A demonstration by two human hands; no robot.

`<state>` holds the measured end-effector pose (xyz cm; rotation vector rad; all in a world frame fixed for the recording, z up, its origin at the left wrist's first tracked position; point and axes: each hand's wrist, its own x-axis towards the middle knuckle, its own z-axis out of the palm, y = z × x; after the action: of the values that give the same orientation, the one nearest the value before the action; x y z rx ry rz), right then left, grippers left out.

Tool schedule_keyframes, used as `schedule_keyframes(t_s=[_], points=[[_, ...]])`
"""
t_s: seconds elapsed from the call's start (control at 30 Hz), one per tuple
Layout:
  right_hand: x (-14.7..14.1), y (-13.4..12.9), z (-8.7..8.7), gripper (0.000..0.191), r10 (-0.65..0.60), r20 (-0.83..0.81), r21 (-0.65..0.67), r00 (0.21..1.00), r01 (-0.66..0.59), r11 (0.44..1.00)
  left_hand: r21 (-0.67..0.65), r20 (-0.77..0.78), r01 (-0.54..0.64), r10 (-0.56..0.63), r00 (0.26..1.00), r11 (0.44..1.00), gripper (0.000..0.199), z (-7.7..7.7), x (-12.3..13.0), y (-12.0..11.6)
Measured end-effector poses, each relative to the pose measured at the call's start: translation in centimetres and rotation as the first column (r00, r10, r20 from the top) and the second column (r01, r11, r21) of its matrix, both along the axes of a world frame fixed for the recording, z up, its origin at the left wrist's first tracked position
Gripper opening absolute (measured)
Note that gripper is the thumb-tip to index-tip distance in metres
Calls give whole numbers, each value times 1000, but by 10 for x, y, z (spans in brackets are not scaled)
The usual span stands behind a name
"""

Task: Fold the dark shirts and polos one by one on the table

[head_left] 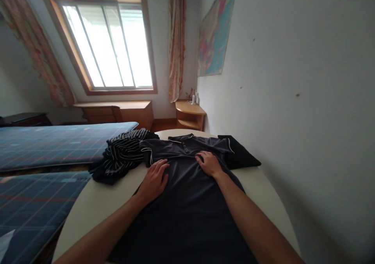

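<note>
A dark polo shirt (187, 201) with white trim on its collar and sleeves lies spread front-up on a round, pale table (88, 209). Its collar points away from me and the buttons face up. My left hand (154, 182) rests on the shirt's left side, just below the sleeve, with its fingers stretched out. On the right of the chest, my right hand (208, 163) lies flat with its fingers extended. Neither hand grips the cloth. The lower end of the shirt runs out of view toward me.
Striped dark clothing (124, 150) is heaped at the table's left edge. A folded black garment (240, 152) lies at the right, partly under the sleeve. Blue plaid mattresses (58, 143) stand left of the table; a white wall (307, 100) rises close on the right.
</note>
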<state>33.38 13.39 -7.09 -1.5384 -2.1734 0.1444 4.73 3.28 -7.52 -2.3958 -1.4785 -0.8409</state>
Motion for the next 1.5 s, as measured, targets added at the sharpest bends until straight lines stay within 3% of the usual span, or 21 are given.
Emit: schedule_keyframes(t_s=[0.17, 0.33, 0.53, 0.67, 0.77, 0.9, 1.07, 1.17, 1.3, 1.5], points=[[-2, -7, 1, 48, -4, 32, 27, 999, 3, 1000, -44, -95, 20, -24, 995, 999, 57, -3, -1, -21], [-12, -22, 10, 45, 92, 1, 107, 996, -91, 990, 1, -43, -149, 149, 988, 989, 50, -11, -5, -30], [-26, -29, 1, 63, 113, 111, -107, 987, -102, 989, -117, -41, -183, 179, 983, 976, 43, -13, -7, -32], [-27, -25, -2, 67, 72, 140, -192, 988, -45, 980, -242, -166, -304, 270, 949, 921, 51, -9, -5, -25], [-28, -23, 2, 69, 71, 172, -231, 982, -30, 972, -274, -267, -384, 314, 911, 882, 52, 4, 1, -18], [-31, -20, 5, 77, 92, 220, -317, 971, -18, 948, -234, -320, -442, 360, 876, 866, 44, 23, 18, -1], [-33, -17, 1, 79, 73, 220, -305, 973, -3, 952, -72, -227, -339, 316, 921, 938, 47, 25, 35, 36], [-33, -16, 0, 79, 70, 225, -307, 972, 3, 952, -172, -202, -321, 285, 937, 931, 60, 19, 37, 60], [-33, -12, 7, 82, 87, 217, -383, 972, 3, 924, -342, -192, -324, 272, 943, 882, 60, 14, 35, 88], [-35, 1, 17, 93, 106, 213, -491, 971, 13, 871, -323, -165, -322, 282, 945, 890, 52, 8, 37, 121]])
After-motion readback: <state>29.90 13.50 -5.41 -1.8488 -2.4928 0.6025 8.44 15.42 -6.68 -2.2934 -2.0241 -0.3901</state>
